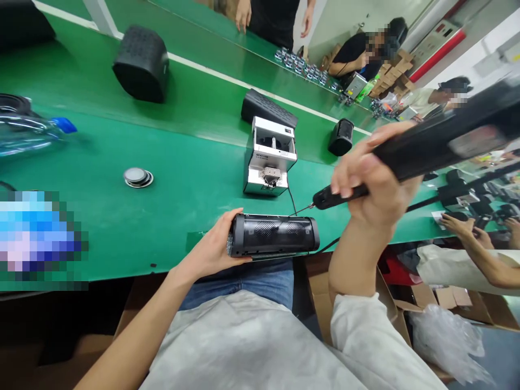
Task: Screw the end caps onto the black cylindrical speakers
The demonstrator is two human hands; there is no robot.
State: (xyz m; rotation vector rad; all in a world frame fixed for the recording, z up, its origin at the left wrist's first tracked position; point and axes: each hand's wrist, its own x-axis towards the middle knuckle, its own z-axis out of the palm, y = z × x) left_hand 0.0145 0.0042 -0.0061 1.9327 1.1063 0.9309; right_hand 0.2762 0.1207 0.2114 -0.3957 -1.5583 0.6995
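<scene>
My left hand point(217, 241) is wrapped around the left end of a black speaker-like case point(276, 235) with perforated panels, which lies on its side at the front edge of the green table point(195, 195). In my right hand point(376, 173) is a black electric screwdriver point(426, 143), slanting down to the left. Its thin bit points at the top of the case; whether the tip touches is too fine to tell. Just beyond the case stands a white screw feeder point(270, 154).
Behind the feeder lies a black speaker housing point(270, 108), with others at the upper left point(142, 65) and right point(341, 136). Round discs point(138, 176) and a plastic bottle point(36, 132) are on the left. A co-worker's hands point(461, 225) work at the right.
</scene>
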